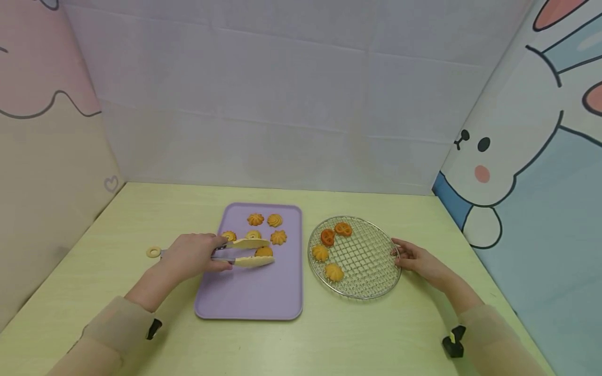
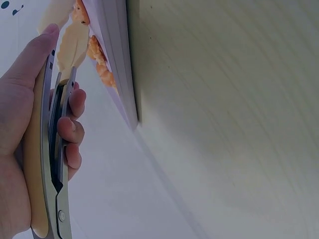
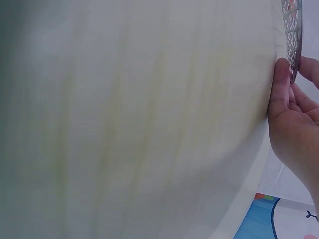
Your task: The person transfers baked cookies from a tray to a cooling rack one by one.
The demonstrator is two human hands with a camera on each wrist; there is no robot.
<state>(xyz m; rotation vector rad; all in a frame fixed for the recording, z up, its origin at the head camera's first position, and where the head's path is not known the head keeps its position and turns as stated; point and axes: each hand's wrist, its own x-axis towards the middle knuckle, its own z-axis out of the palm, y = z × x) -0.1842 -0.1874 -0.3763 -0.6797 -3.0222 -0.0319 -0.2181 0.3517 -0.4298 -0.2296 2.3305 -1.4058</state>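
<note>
My left hand (image 1: 192, 255) grips a pair of tongs (image 1: 251, 243) with cream-coloured tips, held over the lilac tray (image 1: 249, 303). The two tips stand apart, with a round golden cookie (image 1: 264, 251) between them. In the left wrist view, thumb and fingers wrap the tongs' handles (image 2: 37, 169). Several other cookies (image 1: 278, 237) lie on the tray's far half. At the right, my right hand (image 1: 419, 262) pinches the rim of a round wire rack (image 1: 369, 256). Its thumb and fingers lie on either side of the rack's edge (image 3: 298, 45) in the right wrist view.
On the rack's left side lie two brown pretzel-shaped cookies (image 1: 343, 228) and two golden cookies (image 1: 334, 272). The tray and rack stand side by side on a pale wooden table (image 1: 338, 339). A white panel (image 1: 282, 104) stands behind, with cartoon-printed panels (image 1: 541, 183) at both sides.
</note>
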